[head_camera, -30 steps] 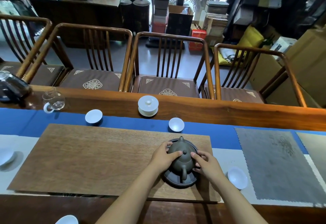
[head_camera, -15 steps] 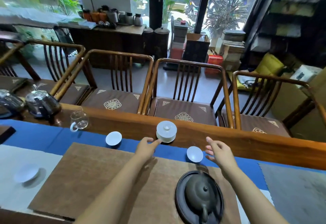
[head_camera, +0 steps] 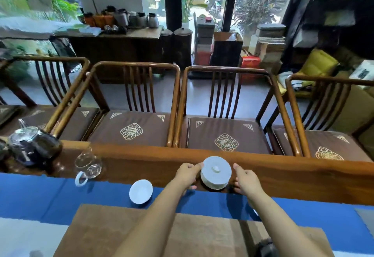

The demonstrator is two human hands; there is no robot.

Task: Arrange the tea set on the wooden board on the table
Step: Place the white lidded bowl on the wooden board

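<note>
- No brand, label or readable writing is seen on the tea ware; only gold woven emblems are shown on the brown chair cushions (head_camera: 226, 133).
- A white lidded bowl (head_camera: 216, 172) is stood upright on the far wooden strip of the table (head_camera: 303, 177), its lid knob turned straight up; being round, no long axis is shown.
- The bowl is flanked by both hands: the left hand (head_camera: 187, 175) is placed against its left side with the fingers curled toward the wall, and contact at the rim appears to be made.
- The right hand (head_camera: 245, 178) is held just beside the bowl's right side with fingers loosely bent; whether the bowl is touched cannot be told.
- The bowl thus lies between the two hands, beyond the blue runner (head_camera: 40, 198).
- The wooden board (head_camera: 97, 230) is laid nearer the viewer, under the forearms.
- A small white cup (head_camera: 140, 191) is set on the runner, left of the left forearm.
- A glass pitcher (head_camera: 88, 165) is stood further left, and a dark glass kettle (head_camera: 34, 147) beyond it.
- A dark object at the board's lower right edge is too cropped to be named.
</note>
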